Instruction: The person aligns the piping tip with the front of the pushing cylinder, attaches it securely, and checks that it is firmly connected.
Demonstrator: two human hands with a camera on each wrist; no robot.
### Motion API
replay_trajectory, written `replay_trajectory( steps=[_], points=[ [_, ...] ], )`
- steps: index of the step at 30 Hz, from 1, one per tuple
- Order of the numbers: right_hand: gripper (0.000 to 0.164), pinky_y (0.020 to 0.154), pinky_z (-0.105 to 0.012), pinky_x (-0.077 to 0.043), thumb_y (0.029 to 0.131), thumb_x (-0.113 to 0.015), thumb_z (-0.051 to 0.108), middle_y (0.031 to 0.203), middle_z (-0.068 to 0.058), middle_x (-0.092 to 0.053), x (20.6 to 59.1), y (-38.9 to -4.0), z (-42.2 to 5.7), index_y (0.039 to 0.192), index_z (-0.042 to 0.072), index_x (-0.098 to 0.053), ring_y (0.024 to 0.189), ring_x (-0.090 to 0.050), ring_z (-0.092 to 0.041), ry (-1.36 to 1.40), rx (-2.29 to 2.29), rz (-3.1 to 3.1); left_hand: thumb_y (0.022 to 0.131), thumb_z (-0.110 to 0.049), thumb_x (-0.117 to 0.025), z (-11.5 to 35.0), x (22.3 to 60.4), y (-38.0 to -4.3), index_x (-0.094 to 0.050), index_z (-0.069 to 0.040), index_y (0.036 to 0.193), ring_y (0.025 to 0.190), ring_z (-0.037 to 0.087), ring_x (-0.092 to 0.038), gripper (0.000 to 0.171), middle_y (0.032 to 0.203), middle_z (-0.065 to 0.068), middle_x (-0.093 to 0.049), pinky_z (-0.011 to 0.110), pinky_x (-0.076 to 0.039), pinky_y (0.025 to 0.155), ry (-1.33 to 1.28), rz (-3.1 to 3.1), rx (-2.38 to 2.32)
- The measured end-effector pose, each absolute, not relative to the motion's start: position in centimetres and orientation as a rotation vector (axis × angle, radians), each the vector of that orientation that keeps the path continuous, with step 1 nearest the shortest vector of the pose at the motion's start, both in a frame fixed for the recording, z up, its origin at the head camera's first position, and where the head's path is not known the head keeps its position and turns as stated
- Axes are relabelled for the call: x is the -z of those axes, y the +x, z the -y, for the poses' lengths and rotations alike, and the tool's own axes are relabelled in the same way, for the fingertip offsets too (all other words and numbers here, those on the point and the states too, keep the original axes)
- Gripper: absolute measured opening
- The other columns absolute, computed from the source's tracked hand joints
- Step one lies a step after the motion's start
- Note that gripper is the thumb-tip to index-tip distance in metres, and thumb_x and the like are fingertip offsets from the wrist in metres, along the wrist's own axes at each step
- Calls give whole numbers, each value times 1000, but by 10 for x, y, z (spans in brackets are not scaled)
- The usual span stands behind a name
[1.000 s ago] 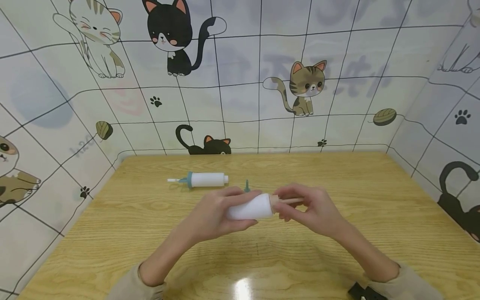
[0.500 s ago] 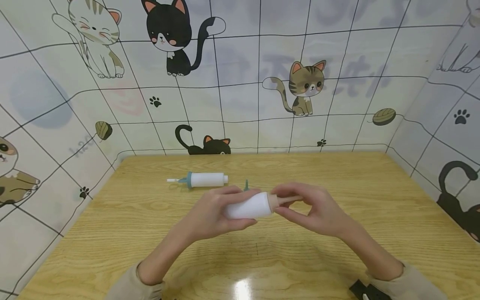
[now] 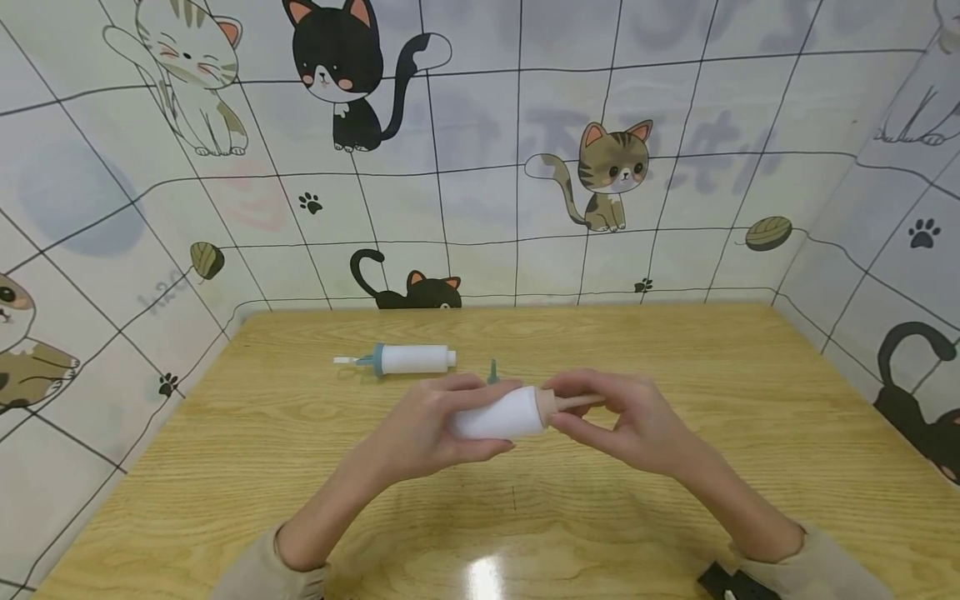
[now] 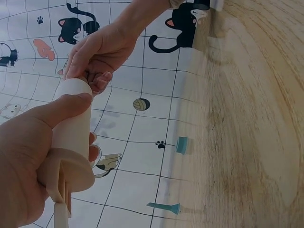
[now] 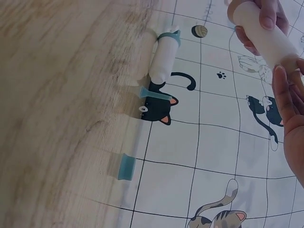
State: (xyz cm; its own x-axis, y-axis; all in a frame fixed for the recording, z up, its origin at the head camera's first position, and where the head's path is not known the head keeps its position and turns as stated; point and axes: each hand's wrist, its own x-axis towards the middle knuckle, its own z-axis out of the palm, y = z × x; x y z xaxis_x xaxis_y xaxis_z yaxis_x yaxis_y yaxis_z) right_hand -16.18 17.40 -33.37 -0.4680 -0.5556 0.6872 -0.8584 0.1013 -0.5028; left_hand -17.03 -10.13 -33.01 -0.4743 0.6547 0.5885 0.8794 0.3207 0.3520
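A white syringe-like tube with beige fittings is held above the table, slightly tilted. My left hand grips its body, thumb along one side. Beyond that hand, a beige flanged collar shows in the left wrist view, with a pale plunger end sticking out. At the opposite end sits a beige cap with a slim nozzle. My right hand pinches this cap between thumb and fingers, the nozzle pointing into its palm.
A second white syringe with a teal collar lies on the table, back left. Behind the held tube stands a teal nozzle; a teal ring is nearby. Black pieces lie front right. Cat-printed sheeting surrounds the table.
My right fingers have shifted their hold on the beige cap, and more of the cap shows now. My left hand and the white tube have hardly moved.
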Motion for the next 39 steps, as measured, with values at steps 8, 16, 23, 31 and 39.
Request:
replay_trajectory(
  steps=[8, 16, 23, 31, 39],
  points=[
    [25, 71, -29, -60, 97, -69, 10, 109, -14, -72, 337, -163, -175, 119, -1, -65, 91, -73, -16, 1364, -1298, 2057, 81, -24, -87, 100, 329, -168, -68, -14, 132, 81, 11, -63, 56, 101, 4, -70, 19, -54, 67, -1356, 2254, 940],
    [28, 66, -19, -55, 102, -62, 23, 94, -7, -69, 332, -159, -168, 112, -3, -64, 75, -66, -10, 1464, -1098, 1817, 82, -24, -85, 98, 327, -168, -70, -14, 130, 87, 7, -64, 51, 108, 0, -73, 19, -54, 66, -1480, 2252, 1196],
    [31, 53, -10, -42, 105, -55, 23, 81, 0, -59, 334, -159, -163, 109, -8, -60, 56, -42, 0, 1477, -1101, 1768, 81, -18, -86, 97, 328, -167, -70, -11, 129, 88, 8, -65, 50, 110, 2, -73, 20, -55, 65, -1498, 2213, 1281],
    [32, 50, -10, -42, 104, -57, 21, 85, -7, -66, 337, -159, -163, 109, -10, -58, 55, -43, 0, 1469, -1221, 1792, 80, -17, -87, 95, 330, -163, -70, -12, 129, 85, 10, -64, 52, 107, 5, -72, 21, -56, 65, -1417, 2248, 1250],
    [32, 60, -17, -54, 103, -57, 24, 94, -12, -67, 336, -157, -168, 109, -7, -59, 72, -65, -7, 1396, -1260, 1892, 83, -22, -85, 93, 329, -162, -68, -16, 132, 85, 9, -62, 52, 105, 3, -71, 18, -53, 67, -1376, 2239, 1064]
  ],
)
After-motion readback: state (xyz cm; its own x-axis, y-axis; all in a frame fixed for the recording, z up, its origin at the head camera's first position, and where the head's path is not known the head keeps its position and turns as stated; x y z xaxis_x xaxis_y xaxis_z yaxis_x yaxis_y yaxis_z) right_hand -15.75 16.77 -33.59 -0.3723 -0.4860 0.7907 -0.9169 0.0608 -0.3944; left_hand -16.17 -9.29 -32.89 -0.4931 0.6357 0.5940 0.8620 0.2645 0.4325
